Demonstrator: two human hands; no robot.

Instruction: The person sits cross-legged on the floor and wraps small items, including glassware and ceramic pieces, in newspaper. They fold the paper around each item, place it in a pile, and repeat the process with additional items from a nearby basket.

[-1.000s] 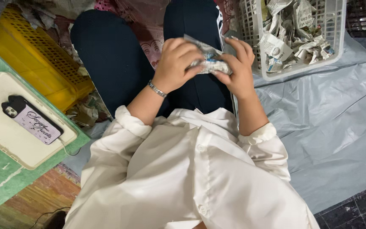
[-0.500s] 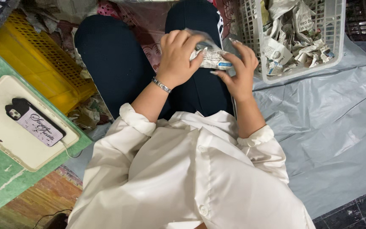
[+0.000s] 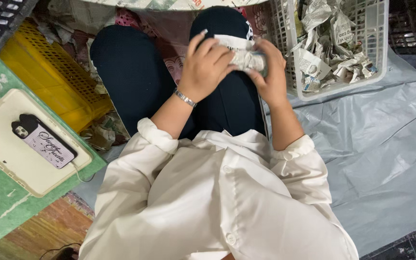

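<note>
Beside one white basket (image 3: 379, 72) of paper wads, two hands, left hand (image 3: 207, 67) and right hand (image 3: 271, 72), clamp fingers on one newspaper bundle (image 3: 246, 58).

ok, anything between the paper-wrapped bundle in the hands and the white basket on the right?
Nothing visible. Both hands, left hand and right hand, hold the bundle just beside the white basket, whose top is open.

Both hands — left (image 3: 207, 67), right (image 3: 269, 72) — clasped together.
</note>
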